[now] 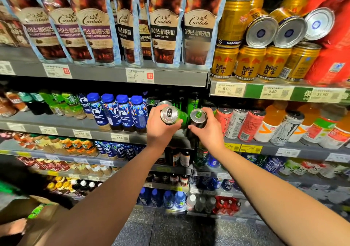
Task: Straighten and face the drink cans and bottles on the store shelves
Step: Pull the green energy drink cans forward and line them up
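Note:
My left hand (161, 130) grips a green energy-drink can (171, 115), tilted so that its silver top faces me. Beside it my right hand (209, 132) holds a black can with a green tab (198, 117), also tipped toward me. Both cans are just in front of the second shelf (106, 133), where more black and green cans (193, 101) stand behind them. Part of each can's body is hidden by my fingers.
Blue coffee bottles (121, 111) stand left of my hands; red, white and orange drinks (251, 124) stand to the right. Coffee pouches (162, 22) fill the top shelf beside gold cans (248, 63), some lying on their sides (262, 31). Lower shelves hold more bottles.

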